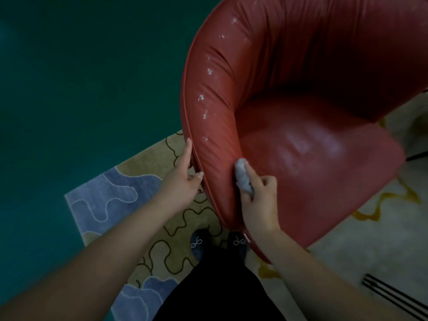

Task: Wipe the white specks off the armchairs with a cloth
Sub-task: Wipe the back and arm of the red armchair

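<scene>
While the right hand (259, 195) is closed around a small, crumpled pale-grey cloth (243, 178), with one finger stretched along it, the wad is pressed into the crease where the near-left arm of the glossy red leather armchair (301, 93) meets its seat cushion. The left hand (183, 179) rests on the outer edge of that same arm, fingers loosely spread and pointing away, thumb hooked over the piping (it grips nothing else). The armchair fills the upper right of the view, its curved back sweeping from the near left round to the far right, and its seat shows a pale sheen in the middle. A scattered line of white specks (201, 98) runs along the top of the left arm and up toward the far part of the backrest, all of them well beyond the cloth, on the far side of both hands. Under the chair lies a patterned rug (129, 181) with beige ground, dark squiggly lines and pale blue blobs on the left, and a cream area with yellow lines to the right. Dark teal floor (81, 77) covers the far left. Near the bottom centre, two dark shoes with small beaded bows (196, 243) stand on the rug just beside the chair's near corner, below black clothing. Thin black bars (393, 295) lie at the near right; what they are I cannot tell.
</scene>
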### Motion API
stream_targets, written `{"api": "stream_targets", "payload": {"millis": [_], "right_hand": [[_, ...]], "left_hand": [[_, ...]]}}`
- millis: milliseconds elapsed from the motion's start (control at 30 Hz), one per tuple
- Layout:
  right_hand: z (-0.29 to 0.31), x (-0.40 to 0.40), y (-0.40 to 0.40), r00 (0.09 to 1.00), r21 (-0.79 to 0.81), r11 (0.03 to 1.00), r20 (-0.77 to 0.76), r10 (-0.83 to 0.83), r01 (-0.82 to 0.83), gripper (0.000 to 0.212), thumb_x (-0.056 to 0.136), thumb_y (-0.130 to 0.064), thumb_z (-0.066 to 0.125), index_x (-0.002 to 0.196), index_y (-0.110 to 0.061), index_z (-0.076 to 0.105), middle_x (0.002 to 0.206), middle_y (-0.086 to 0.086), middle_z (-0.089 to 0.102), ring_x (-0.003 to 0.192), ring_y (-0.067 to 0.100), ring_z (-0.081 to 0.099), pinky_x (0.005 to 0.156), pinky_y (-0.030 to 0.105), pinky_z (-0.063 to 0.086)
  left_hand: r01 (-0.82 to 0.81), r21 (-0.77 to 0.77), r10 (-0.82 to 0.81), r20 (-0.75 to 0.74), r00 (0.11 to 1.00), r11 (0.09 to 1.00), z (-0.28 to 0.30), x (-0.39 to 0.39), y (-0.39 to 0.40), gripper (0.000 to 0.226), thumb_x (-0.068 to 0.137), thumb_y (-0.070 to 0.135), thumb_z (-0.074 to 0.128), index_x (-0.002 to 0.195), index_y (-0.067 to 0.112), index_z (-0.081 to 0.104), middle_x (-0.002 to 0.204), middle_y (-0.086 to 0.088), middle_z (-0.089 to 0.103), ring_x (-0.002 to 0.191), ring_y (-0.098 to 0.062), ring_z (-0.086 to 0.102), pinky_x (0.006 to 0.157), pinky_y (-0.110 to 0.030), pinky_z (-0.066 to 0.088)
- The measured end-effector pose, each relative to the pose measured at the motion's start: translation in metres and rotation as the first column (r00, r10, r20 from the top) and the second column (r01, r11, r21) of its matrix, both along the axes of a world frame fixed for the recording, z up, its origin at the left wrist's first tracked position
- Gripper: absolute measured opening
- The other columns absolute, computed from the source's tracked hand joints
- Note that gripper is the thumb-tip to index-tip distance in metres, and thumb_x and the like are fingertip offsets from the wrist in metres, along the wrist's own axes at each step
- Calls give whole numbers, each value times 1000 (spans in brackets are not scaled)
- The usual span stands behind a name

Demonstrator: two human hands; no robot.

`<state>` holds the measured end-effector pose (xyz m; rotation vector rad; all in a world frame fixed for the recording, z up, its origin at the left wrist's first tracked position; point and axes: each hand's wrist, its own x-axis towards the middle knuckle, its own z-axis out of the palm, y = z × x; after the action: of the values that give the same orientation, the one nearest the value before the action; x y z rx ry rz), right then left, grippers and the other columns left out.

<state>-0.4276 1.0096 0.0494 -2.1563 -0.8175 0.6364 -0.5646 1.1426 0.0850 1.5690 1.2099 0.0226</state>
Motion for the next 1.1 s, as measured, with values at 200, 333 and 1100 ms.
{"api": "stream_targets", "payload": {"millis": [200,333,1100], "right_hand": [[6,-24,18,969,163,964,166,185,-212,64,85,-17,64,142,-34,42,98,-1,36,87,17,44,80,30,47],[-4,-5,26,997,146,989,-71,16,-6,50,92,-21,61,139,-31,47,95,-6,38,86,14,49,89,27,47],[9,2,79,961,236,942,197,193,-238,51,89,-32,61,136,-16,52,95,1,40,83,18,51,75,31,50]], "left_hand": [[-65,-3,65,49,997,998,-1,3,-2,78,97,25,51,136,67,-1,141,7,50,97,-24,67,87,-49,54],[-92,-13,92,69,993,996,-4,4,1,75,98,26,51,142,60,0,146,-1,46,107,-12,63,88,-41,56],[-145,37,144,27,989,989,8,11,-7,67,98,34,48,146,53,5,142,5,49,127,-10,49,102,-42,46]]}}
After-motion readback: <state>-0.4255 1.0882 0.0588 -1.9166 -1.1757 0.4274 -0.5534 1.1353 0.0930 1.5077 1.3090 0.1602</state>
